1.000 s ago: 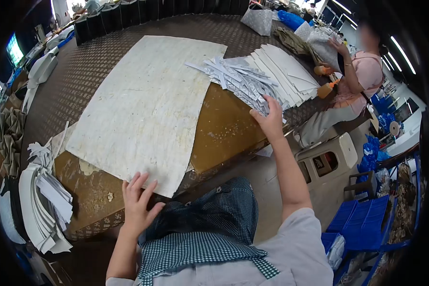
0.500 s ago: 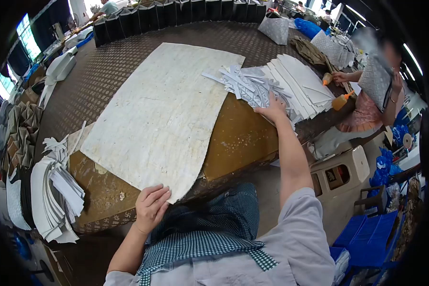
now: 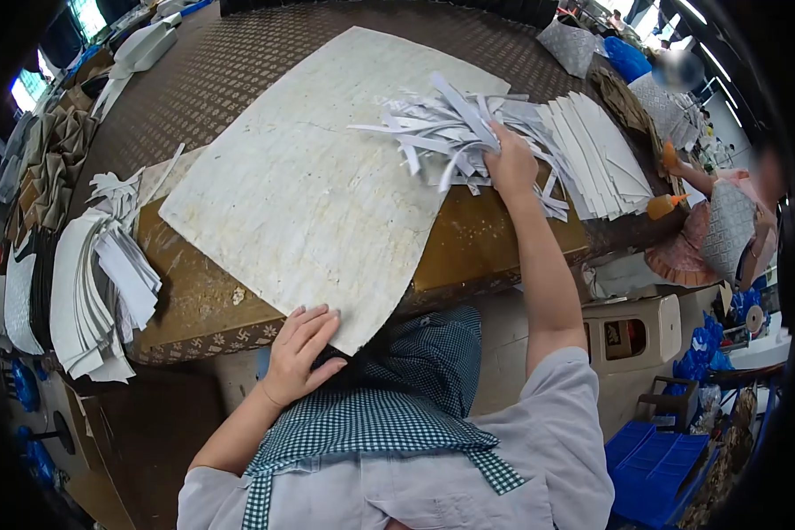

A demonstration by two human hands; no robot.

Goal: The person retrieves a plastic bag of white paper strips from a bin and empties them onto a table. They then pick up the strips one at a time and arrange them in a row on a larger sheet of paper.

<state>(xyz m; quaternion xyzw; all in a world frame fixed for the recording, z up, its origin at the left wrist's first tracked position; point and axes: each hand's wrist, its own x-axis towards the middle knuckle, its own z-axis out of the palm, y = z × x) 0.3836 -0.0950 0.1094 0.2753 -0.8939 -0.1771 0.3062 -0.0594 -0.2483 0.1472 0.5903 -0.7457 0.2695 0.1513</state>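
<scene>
A large, stained white sheet (image 3: 300,194) lies across the table, its near corner hanging over the front edge. On that corner rests my left hand (image 3: 302,358), fingers stretched out and thumb apart. My right hand (image 3: 511,166) is closed on part of a loose heap of thin white strips (image 3: 442,132), which look like paper or card. The heap spreads over the right side of the sheet and the brown board (image 3: 481,238) beneath. What the right fingertips grip is partly hidden by the strips. Just right of the heap lies a fanned stack of white pieces (image 3: 596,159).
More white pieces (image 3: 88,296) overhang the table's left edge, near folded tan fabric (image 3: 57,159). At right, a bottle with an orange tip (image 3: 665,206) stands by a co-worker (image 3: 729,221) holding a second bottle. A beige plastic stool (image 3: 632,336) is below the table's right side.
My right hand has closed on strips and pulled some up and leftward onto the sheet. My left hand stays at the near corner, its thumb now spread. The view has tilted down.
</scene>
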